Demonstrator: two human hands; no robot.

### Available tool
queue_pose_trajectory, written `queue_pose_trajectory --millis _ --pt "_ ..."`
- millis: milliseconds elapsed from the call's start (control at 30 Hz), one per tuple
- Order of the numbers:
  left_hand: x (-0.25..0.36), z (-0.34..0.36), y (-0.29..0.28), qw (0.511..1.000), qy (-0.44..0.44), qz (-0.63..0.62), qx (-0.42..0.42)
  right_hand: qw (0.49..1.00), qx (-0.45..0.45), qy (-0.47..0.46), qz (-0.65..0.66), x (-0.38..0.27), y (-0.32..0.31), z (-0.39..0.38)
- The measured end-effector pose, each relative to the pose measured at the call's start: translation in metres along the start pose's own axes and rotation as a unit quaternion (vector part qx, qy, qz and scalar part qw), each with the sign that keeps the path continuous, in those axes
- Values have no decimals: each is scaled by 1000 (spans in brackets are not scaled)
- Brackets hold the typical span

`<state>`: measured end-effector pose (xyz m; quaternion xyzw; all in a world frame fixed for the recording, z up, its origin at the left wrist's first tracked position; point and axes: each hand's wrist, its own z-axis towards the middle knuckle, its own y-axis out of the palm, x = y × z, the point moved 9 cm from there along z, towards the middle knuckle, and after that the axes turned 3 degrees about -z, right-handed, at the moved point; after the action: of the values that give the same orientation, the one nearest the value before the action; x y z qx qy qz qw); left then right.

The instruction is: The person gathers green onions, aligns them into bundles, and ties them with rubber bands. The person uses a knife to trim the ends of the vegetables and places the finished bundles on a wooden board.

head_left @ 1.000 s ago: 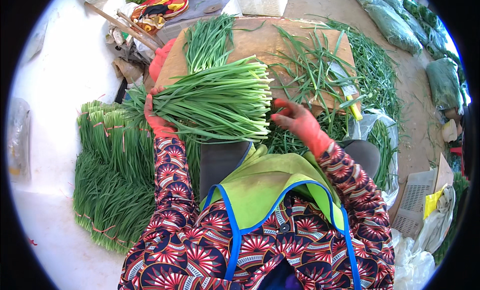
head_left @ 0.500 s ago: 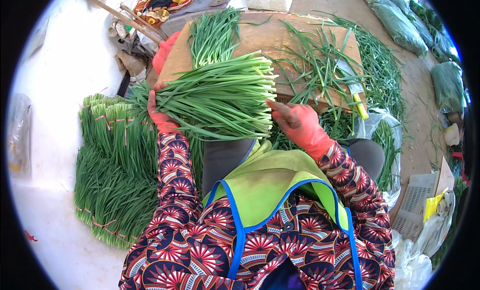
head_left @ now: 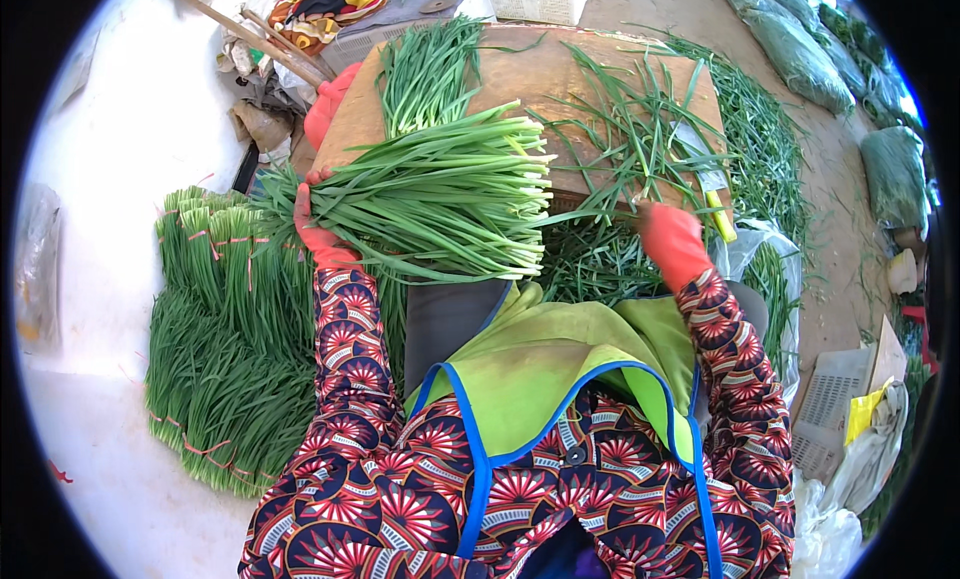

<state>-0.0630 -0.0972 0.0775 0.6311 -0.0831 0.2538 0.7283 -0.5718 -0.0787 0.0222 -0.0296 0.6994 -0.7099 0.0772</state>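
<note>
- The left hand [head_left: 318, 234], in a red glove, has its fingers clamped on a thick bunch of green chives [head_left: 430, 204] held sideways above the lap.
- The right hand [head_left: 672, 241], also gloved, pinches loose chive stalks [head_left: 640, 139] at the brown board's [head_left: 520, 74] near edge.
- Tied chive bundles [head_left: 225, 349] lie stacked on the white floor [head_left: 110, 159] at left.
- Clear bags of greens [head_left: 800, 54] lie at upper right.

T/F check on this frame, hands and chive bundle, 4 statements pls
1. The left hand grips the bundle of green stalks. True.
2. The right hand is clamped on that bundle too. False: it is off to the side, at the loose stalks on the brown board.
3. Both hands are bare. False: both wear orange-red gloves.
4. Tied bundles lie on the person's left. True.
</note>
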Motion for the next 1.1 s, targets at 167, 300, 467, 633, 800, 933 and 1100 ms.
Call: queue_pose_trajectory --millis 167,300,467,633,800,933,1100 --pt "8 -10 2 1000 -5 -9 21 942 39 59 329 -49 -65 -10" --pt "-5 6 -12 999 -33 7 -8 916 -48 -168 361 -177 -61 -46" --pt "1 -7 -33 996 -81 -10 -23 903 -137 -286 289 -216 -62 -76" --pt "4 -14 -24 997 -72 -24 -29 932 -97 -157 311 -150 -58 -57" --pt "-12 -14 -9 984 -132 -67 -100 803 -106 40 585 -133 -34 -29" --pt "-3 -9 -28 999 -51 -9 -9 834 -150 4 530 -170 -29 -22" --pt "13 -4 -40 998 -46 -7 -35 794 -155 -27 588 -192 -37 -25"
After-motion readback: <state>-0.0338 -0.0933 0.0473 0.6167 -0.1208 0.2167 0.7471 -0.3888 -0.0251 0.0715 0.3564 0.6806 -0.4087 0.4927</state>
